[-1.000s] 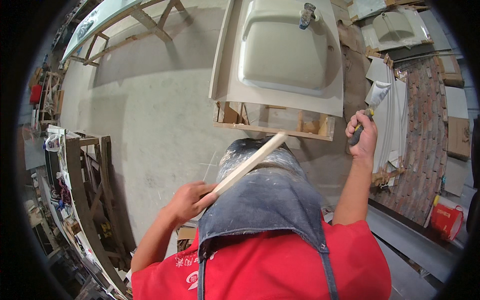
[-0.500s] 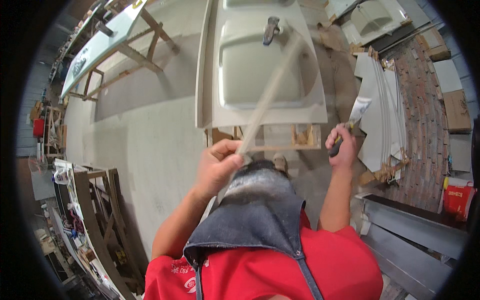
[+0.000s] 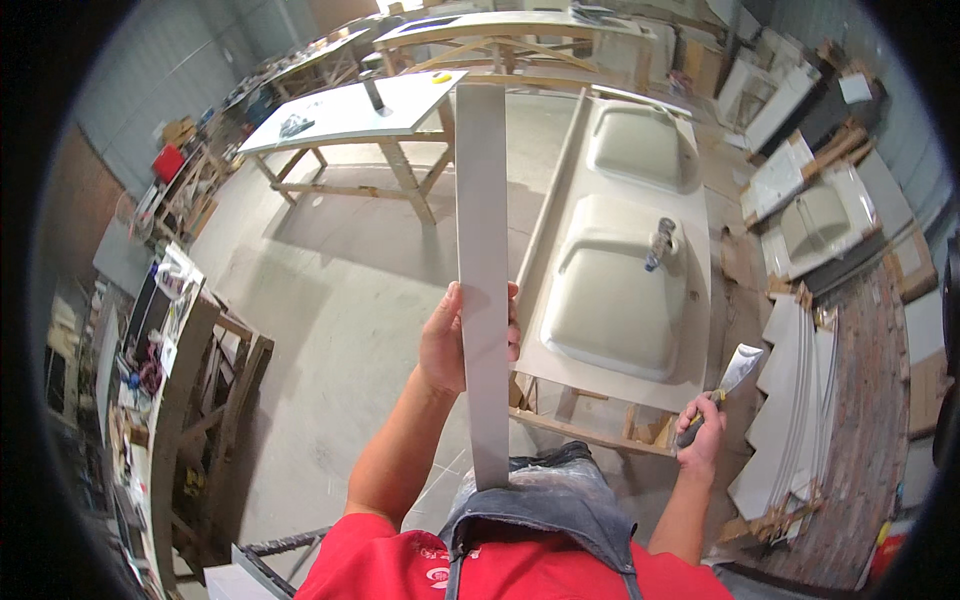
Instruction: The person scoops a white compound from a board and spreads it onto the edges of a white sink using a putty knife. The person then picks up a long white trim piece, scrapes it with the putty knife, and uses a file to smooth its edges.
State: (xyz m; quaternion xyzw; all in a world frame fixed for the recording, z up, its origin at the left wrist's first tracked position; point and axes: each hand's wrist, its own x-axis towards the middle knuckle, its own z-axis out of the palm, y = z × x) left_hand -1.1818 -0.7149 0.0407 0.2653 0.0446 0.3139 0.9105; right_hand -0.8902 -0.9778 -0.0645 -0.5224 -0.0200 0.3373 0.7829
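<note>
Head view: I observe a long pale strip (image 3: 483, 230) standing upright near the centre of the frame. The left grip (image 3: 442, 345) is closed around it, thumb at its left edge, fingertips at its right. The strip's lower end overlaps the apron (image 3: 550, 510); contact cannot be determined. Right of lower centre, the right grip (image 3: 703, 430) is clenched on the dark handle of a scraper (image 3: 741, 367), blade pointing up and right. At upper right of centre, a slab (image 3: 541, 361) bears two upturned basins (image 3: 612, 290); a dark tool (image 3: 660, 243), kind unclear, lies on the nearer one. A white worktop (image 3: 340, 112) occupies the upper left, carrying a yellow roll (image 3: 441, 77).
</note>
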